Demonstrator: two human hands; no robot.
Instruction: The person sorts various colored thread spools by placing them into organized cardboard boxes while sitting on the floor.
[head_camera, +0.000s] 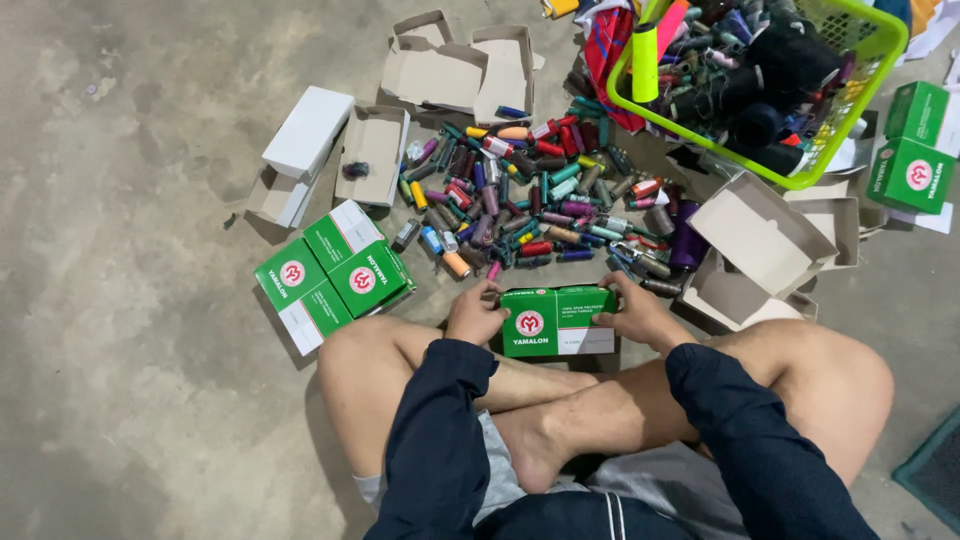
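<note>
Concrete floor (150, 420), thread spools (530, 205) heaped just beyond my crossed legs. Left hand (474, 313) and right hand (632, 313) grasp the green-and-white box (557, 322) at its ends. Best kept level, thumbs on top edges, clear of the spools.

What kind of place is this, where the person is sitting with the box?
Probably an informal sewing-supply workroom or storeroom. The person sits on a bare concrete floor, holding a green and white box in both hands, beside a heap of thread spools, opened cardboard boxes and a green basket.
</note>
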